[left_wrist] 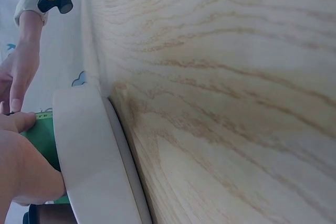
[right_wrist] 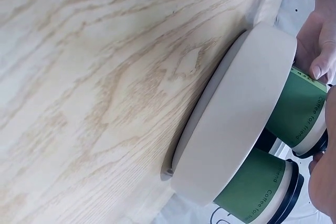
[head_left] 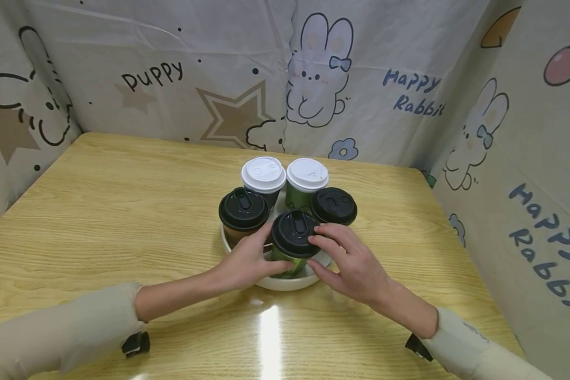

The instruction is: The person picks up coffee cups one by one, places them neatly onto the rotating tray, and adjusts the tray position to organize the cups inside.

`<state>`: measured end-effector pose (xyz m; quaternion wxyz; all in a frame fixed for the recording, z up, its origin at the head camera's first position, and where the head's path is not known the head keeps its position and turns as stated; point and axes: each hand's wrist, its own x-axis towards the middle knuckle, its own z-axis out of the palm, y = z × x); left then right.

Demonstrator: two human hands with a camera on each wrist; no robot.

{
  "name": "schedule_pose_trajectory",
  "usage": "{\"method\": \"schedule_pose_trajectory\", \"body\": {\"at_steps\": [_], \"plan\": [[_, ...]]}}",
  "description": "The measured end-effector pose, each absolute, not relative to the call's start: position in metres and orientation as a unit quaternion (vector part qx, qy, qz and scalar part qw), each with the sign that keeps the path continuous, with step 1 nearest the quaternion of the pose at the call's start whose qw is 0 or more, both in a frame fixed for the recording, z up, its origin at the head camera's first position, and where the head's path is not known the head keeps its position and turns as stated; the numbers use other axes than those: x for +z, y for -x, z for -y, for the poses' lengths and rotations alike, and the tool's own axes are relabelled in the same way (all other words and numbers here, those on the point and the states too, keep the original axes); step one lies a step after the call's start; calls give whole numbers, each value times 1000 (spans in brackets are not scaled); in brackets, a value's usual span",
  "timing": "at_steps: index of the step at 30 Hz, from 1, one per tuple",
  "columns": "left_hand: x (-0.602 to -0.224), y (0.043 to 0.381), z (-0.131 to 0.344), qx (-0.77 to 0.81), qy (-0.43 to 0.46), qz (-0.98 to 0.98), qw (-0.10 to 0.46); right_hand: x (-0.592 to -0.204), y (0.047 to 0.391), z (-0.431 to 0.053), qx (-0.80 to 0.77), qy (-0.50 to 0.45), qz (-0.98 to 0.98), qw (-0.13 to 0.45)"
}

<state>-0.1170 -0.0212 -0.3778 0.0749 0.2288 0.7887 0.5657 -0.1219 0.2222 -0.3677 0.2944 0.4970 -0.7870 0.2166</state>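
A green paper coffee cup with a black lid (head_left: 296,233) stands at the front of a round white tray (head_left: 285,285). My left hand (head_left: 247,261) grips its left side, thumb across the front of the green sleeve (right_wrist: 299,106). On the other side my right hand (head_left: 353,264) holds the same cup, with fingertips on the lid's right edge and the thumb low by the sleeve. Close behind my left hand is a brown cup with a black lid (head_left: 244,209). Another black-lidded cup (head_left: 334,206), green-sleeved in the right wrist view, stands beyond my right fingers.
At the back of the tray stand a dark cup with a white lid (head_left: 263,174) and a green cup with a white lid (head_left: 307,174). The tray rests on a wood-grain table (head_left: 123,211). Printed cloth (head_left: 171,105) hangs behind the table and along its right side.
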Motion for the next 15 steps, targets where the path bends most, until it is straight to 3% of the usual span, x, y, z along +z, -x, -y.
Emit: {"method": "schedule_pose_trajectory", "body": {"at_steps": [15], "plan": [[-372,116,25,517,-227,-824,44,-367,126,-219,209,-494,790,298]]}}
